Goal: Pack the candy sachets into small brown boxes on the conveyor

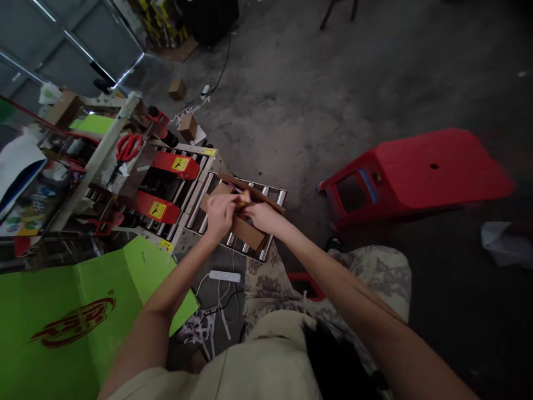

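An open cardboard box (pixel 249 233) with its flaps folded out rests on the short roller conveyor (pixel 282 197) in front of me. My left hand (pixel 222 214) is over the box's left side, fingers curled against a small yellow-and-red item (pixel 243 199), whose kind is too blurred to tell. My right hand (pixel 265 216) reaches in from the right with its fingers closed at the lower edge of that item. What the right fingertips grip is hidden. Purple and dark bits show inside the box; most of its contents are covered by my hands.
A carton-sealing machine (pixel 166 166) adjoins the conveyor on the left, with red-handled scissors (pixel 129 147) on top. A green printed carton (pixel 125 300) lies at lower left, near a white power strip (pixel 225 276). On the right is a red plastic stool (pixel 437 172). Small boxes (pixel 188 128) lie beyond.
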The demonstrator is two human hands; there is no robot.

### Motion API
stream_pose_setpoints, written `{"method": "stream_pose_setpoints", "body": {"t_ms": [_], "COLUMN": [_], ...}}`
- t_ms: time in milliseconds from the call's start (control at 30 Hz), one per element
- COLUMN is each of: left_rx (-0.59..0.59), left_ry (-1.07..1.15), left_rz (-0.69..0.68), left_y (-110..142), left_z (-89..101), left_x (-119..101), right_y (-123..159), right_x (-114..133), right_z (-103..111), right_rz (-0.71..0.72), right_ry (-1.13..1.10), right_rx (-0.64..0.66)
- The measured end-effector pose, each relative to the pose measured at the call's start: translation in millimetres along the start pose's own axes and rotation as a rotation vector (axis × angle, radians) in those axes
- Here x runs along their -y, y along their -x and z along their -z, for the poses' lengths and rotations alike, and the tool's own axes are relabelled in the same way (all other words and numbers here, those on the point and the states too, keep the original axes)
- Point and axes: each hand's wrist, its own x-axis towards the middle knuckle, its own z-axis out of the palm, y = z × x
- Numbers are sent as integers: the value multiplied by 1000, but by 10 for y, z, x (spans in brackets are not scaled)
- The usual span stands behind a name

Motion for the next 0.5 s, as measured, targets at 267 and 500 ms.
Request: {"method": "stream_pose_setpoints", "body": {"t_ms": [267, 500], "left_rx": [178, -85], "left_ry": [-95, -130], "left_rz": [38, 238], "left_y": [-7, -60], "left_z": [-157, -241], "left_x": [-174, -232], "right_y": [434, 554], "right_x": [302, 196], "right_z": [461, 206], "right_rz": [69, -13], "right_ry": [-100, 77], "right_rx": [-314, -330]}}
